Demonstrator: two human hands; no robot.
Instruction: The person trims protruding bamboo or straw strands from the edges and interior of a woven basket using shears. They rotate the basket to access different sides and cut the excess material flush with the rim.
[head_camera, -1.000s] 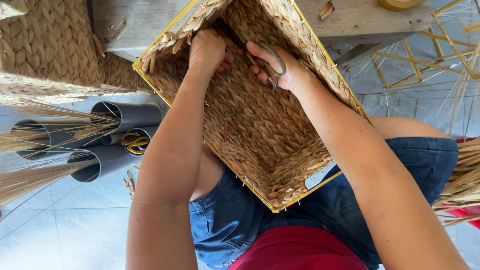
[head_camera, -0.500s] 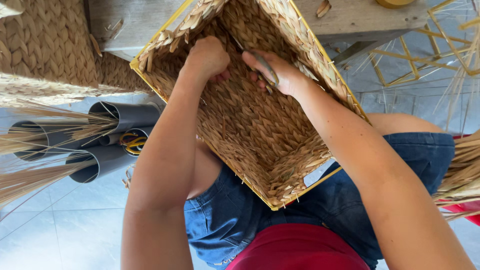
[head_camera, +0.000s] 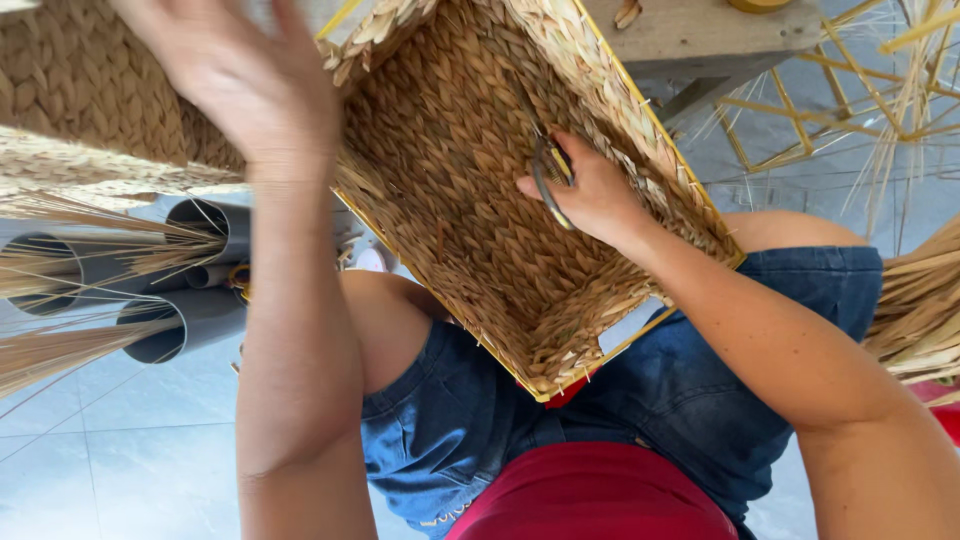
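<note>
Woven basket (head_camera: 500, 230): rectangular, on a yellow wire frame, resting tilted on the person's lap, open side facing the camera, at centre frame. Right hand (head_camera: 590, 195): inside the basket against its 3 o'clock wall, fingers closed around a pair of scissors (head_camera: 548, 172) with dark looped handles. Left hand (head_camera: 240, 85): raised at 10 o'clock of the basket, clear of it, fingers spread wide, holding nothing, blurred. Grey pipes (head_camera: 190, 270) holding dry straw stalks (head_camera: 60, 270) lie at 9 o'clock on the tiled floor (head_camera: 120, 450). A second woven piece (head_camera: 80, 100) sits at 10 o'clock. Wooden worktop (head_camera: 720, 35) at 1 o'clock; bare yellow wire frames (head_camera: 800, 110) at 2 o'clock.
</note>
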